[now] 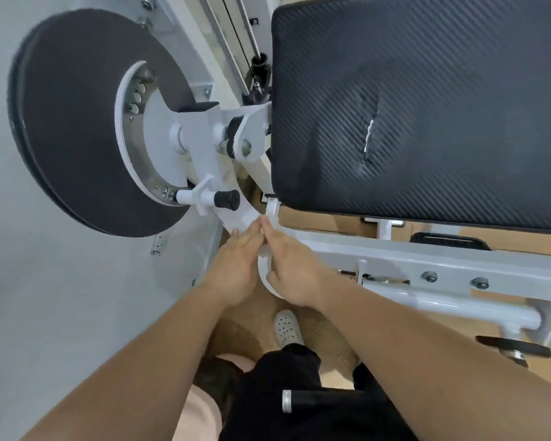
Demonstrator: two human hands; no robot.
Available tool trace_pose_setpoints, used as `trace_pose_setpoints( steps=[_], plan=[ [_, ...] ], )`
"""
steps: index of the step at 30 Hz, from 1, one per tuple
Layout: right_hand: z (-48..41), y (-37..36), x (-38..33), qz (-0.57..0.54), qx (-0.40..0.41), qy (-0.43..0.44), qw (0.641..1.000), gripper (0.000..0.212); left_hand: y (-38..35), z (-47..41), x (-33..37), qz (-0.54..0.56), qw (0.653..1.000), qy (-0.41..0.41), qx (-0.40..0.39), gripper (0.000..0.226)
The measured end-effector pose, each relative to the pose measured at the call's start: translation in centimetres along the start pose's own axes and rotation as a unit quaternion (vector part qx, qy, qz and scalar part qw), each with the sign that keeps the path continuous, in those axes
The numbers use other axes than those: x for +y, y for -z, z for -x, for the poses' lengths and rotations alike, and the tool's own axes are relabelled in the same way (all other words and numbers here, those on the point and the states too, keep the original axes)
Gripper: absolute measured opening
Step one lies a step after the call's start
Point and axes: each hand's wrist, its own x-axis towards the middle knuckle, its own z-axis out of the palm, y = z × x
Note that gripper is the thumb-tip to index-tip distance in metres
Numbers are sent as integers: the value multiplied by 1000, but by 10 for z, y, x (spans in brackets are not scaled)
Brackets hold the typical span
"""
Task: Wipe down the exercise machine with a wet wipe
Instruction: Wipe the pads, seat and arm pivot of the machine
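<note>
Looks like mid-wipe: both hands meet on the exercise machine's [427, 268] curved white bracket [239, 219], near-left of the black seat pad [427, 106]. The left hand [236, 268] lies flat, fingers straight. The right hand [291, 265] curls round the bracket. Can't spot the wet wipe, it's white on white. Next I'd go along the rail.

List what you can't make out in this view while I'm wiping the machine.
Head view only:
1. Wet wipe: cannot be made out; the left hand and right hand cover the curved white bar.
2. Black pad: cut off by the top and right edges.
3. Black disc: its back face is turned away.
4. Frame beneath the pad: hidden by the pad.
</note>
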Motion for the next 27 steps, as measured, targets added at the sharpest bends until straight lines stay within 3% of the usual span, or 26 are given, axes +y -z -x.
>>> trace_pose_setpoints(
  steps=[4, 7, 12, 17, 20, 24, 27],
  plan=[
    [-16, -3, -8, 166, 18, -32, 985, 80, 23, 17, -12, -99, 989, -69, 85, 45],
    [-34, -12, -16, 158, 8, -70, 985, 84, 58, 34, -29, -199, 962, -94, 160, 34],
    [-65, -8, -25, 24, -20, -41, 999, 90, 112, 33, -58, -317, 939, -47, 122, 67],
    [-92, 13, -30, -100, 6, 30, 994, 106, 119, 18, -53, -325, 943, -11, 72, 81],
    [-79, -1, -22, -99, 32, 94, 990, 105, 111, 15, -49, -310, 949, 13, 61, 88],
    [-66, -3, -12, -190, -7, 100, 977, 78, 103, 15, -48, -284, 955, 31, 78, 91],
    [-80, -4, 0, -312, 87, 98, 941, 31, 102, 16, -48, -276, 957, 33, 83, 91]
  ],
)
